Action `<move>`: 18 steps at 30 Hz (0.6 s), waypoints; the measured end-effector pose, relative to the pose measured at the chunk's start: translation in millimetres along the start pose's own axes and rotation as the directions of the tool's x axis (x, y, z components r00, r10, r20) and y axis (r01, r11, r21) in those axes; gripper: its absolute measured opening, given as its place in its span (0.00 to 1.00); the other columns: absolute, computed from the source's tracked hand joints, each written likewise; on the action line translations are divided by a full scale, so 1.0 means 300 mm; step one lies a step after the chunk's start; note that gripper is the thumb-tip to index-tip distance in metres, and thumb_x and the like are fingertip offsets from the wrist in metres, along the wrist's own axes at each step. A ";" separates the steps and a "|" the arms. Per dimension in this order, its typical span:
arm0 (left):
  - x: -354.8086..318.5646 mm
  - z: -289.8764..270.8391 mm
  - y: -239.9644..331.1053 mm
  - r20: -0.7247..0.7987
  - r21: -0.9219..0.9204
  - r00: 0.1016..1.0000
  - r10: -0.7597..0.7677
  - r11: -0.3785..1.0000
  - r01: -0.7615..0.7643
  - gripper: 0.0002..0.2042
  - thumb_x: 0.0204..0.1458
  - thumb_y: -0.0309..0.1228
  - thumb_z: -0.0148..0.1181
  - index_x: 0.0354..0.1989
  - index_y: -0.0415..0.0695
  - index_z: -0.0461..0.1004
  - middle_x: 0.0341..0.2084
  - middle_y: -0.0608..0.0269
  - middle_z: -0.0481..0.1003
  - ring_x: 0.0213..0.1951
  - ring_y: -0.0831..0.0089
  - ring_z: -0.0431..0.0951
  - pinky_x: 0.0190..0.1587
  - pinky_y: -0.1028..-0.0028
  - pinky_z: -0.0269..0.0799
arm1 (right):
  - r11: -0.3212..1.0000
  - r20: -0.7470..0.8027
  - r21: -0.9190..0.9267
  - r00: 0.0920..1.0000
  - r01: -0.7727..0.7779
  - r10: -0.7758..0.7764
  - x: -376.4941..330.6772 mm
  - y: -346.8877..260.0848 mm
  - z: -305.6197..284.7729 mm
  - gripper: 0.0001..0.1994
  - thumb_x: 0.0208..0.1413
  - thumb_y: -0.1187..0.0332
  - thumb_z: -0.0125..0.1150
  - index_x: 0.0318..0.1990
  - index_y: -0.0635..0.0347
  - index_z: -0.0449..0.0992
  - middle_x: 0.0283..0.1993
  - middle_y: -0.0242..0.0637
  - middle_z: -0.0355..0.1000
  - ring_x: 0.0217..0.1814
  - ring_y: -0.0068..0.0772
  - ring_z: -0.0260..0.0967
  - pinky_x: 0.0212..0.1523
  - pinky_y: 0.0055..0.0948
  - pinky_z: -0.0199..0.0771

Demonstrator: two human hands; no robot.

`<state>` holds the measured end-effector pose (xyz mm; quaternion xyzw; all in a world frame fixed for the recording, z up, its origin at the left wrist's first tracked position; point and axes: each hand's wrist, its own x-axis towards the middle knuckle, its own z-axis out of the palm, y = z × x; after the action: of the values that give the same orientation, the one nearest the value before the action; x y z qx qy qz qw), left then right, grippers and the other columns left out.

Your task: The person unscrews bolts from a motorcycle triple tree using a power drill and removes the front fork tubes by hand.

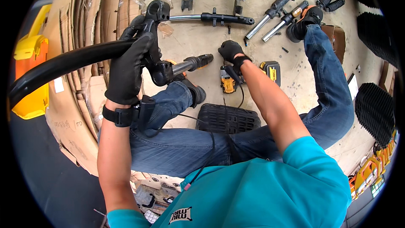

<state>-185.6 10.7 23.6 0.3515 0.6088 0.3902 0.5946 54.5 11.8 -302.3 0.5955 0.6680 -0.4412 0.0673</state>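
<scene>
My left hand, in a black glove, is closed around the black clamp end of a front fork. A thick black tube runs from that clamp out to the left. Two legs with silver rods point right from the clamp, the far one ending in a black sleeve, the near one passing above my shoe. My right hand, also gloved, is low near the floor with fingers curled in; whatever they hold is hidden. Under my right wrist lies a yellow and black cordless power tool, partly covered by my forearm.
Two loose fork legs lie at the far right, near my right shoe. Beyond them are black ribbed rubber boots and small bolts. Stacked cardboard lines the left. A black tool case sits between my legs.
</scene>
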 end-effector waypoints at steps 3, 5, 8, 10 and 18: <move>-0.001 0.019 0.002 -0.046 -0.048 0.999 -0.002 0.999 0.000 0.23 0.58 0.25 0.55 0.63 0.39 0.64 0.34 0.64 0.76 0.33 0.77 0.77 0.37 0.77 0.75 | 0.988 -0.207 0.107 0.970 -0.111 0.131 -0.036 -0.031 0.062 0.16 0.52 0.57 0.55 0.36 0.60 0.81 0.41 0.52 0.77 0.47 0.53 0.74 0.50 0.44 0.73; -0.002 0.023 0.002 -0.045 -0.039 0.999 -0.001 0.999 -0.001 0.23 0.58 0.25 0.55 0.63 0.39 0.64 0.34 0.64 0.76 0.33 0.77 0.77 0.37 0.77 0.75 | 0.983 -0.256 0.155 0.957 -0.102 0.140 -0.046 -0.023 0.059 0.16 0.53 0.56 0.56 0.36 0.60 0.81 0.40 0.51 0.77 0.46 0.52 0.74 0.50 0.43 0.72; 0.007 -0.016 -0.005 0.023 0.049 1.000 -0.005 0.999 0.004 0.24 0.61 0.27 0.52 0.66 0.42 0.59 0.49 0.55 0.75 0.43 0.68 0.80 0.45 0.71 0.79 | 0.986 -0.182 0.150 0.978 -0.078 0.106 -0.025 -0.019 0.002 0.15 0.51 0.58 0.55 0.35 0.61 0.81 0.40 0.53 0.77 0.45 0.55 0.74 0.49 0.45 0.73; 0.001 -0.005 -0.002 0.022 0.043 1.000 -0.009 0.999 0.008 0.25 0.60 0.28 0.53 0.66 0.42 0.59 0.49 0.56 0.74 0.43 0.69 0.80 0.45 0.71 0.79 | 0.952 -0.213 0.280 0.959 -0.123 0.187 -0.018 0.002 0.011 0.15 0.51 0.59 0.55 0.35 0.61 0.81 0.41 0.53 0.77 0.45 0.54 0.74 0.48 0.44 0.73; -0.008 0.044 0.017 -0.041 -0.003 0.999 -0.006 1.000 0.006 0.26 0.57 0.27 0.55 0.65 0.41 0.62 0.43 0.63 0.74 0.36 0.78 0.75 0.39 0.76 0.74 | 0.980 -0.109 0.084 0.979 0.183 -0.173 0.079 0.076 -0.027 0.11 0.46 0.66 0.60 0.28 0.67 0.80 0.24 0.47 0.76 0.27 0.40 0.76 0.34 0.36 0.75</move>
<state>-172.4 11.7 29.4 0.3408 0.6214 0.3962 0.5837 70.8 32.5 -323.5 0.5573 0.6999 -0.4453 -0.0345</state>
